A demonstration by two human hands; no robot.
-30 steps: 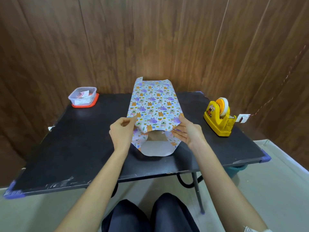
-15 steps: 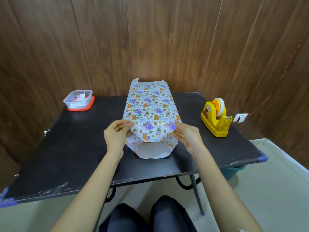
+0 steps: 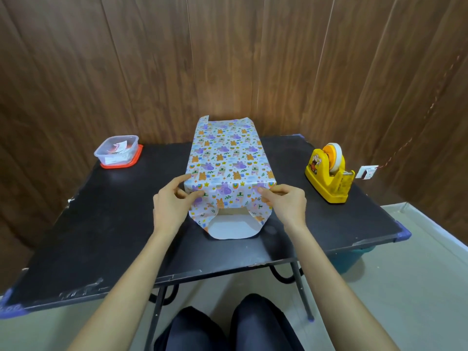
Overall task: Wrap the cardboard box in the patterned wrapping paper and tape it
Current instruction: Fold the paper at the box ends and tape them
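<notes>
I am pinching the wrapping paper (image 3: 225, 158) at its near-left corner with my left hand (image 3: 172, 201), fingers curled on the fold. The paper is covering the cardboard box (image 3: 231, 211) mid-table. It is thin and quick to crease, I judge, so I am gripping along the box's stiff edges. My right hand (image 3: 283, 201) is pinching the near-right corner. The black table (image 3: 114, 224) is holding a plastic container (image 3: 117, 150) far left and a yellow tape dispenser (image 3: 329, 173) right, with wood panelling behind.
</notes>
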